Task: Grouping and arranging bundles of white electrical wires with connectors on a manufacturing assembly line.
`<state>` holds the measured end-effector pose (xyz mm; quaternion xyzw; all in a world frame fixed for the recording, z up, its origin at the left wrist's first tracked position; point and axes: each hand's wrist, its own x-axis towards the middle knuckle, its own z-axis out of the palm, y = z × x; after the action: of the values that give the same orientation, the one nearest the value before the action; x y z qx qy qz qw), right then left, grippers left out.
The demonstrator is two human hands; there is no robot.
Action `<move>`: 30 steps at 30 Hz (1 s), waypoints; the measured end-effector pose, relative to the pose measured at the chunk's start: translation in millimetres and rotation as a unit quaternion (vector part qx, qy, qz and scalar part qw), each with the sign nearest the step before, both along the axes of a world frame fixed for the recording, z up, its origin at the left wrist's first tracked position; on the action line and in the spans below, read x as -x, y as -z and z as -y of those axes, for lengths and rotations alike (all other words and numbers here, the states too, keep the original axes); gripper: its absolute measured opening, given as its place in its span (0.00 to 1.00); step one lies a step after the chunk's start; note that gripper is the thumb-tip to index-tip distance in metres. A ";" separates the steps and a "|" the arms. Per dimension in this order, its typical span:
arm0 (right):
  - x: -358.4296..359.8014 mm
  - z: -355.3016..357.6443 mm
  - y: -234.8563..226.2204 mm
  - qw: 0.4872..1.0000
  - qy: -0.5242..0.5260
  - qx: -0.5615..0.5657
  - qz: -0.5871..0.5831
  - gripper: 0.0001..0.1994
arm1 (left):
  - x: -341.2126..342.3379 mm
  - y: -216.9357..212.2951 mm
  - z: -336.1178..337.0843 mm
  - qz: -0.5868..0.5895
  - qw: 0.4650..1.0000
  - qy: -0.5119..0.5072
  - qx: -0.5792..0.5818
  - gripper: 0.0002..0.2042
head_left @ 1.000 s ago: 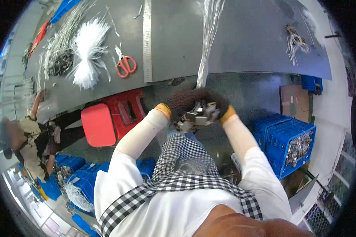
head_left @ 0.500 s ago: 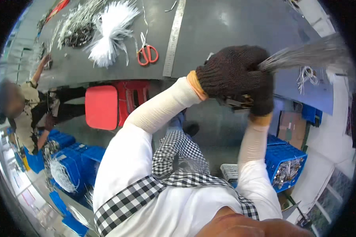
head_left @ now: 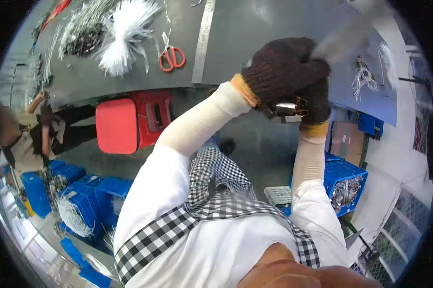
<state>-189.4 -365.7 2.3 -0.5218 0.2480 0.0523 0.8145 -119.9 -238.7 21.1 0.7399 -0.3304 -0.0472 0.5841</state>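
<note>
Both gloved hands, left hand over right hand, have their grip pressed together on a white strand bundle and metal clip above the counter; strands could slip if loosened.

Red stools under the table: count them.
2. One stool with a plain flat top sits left; the second stool is pushed against its right side, partly behind it. More may be hidden under the table.

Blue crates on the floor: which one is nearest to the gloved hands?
The blue crate at the person's right, holding a tangle of pale wires, just below the gloved right hand. The other blue crates are stacked far off at the lower left.
</note>
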 end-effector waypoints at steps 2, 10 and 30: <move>-12.5 32.5 67.4 0.903 -0.224 0.337 0.144 0.25 | -1.2 47.4 -10.1 0.096 0.995 0.002 -0.039 0.12; 103.4 4.0 273.5 0.949 -0.282 0.144 -0.009 0.20 | 154.1 333.8 -48.9 -0.121 0.962 0.052 -0.238 0.31; 102.2 1.0 213.3 0.658 -0.414 0.627 0.045 0.17 | 30.3 238.2 24.6 -0.143 0.971 -0.001 -0.192 0.19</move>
<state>-291.6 -366.8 -211.0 -0.9593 -0.0561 0.1927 0.1985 -150.2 -263.3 -217.0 0.8239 -0.2281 -0.2144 0.4723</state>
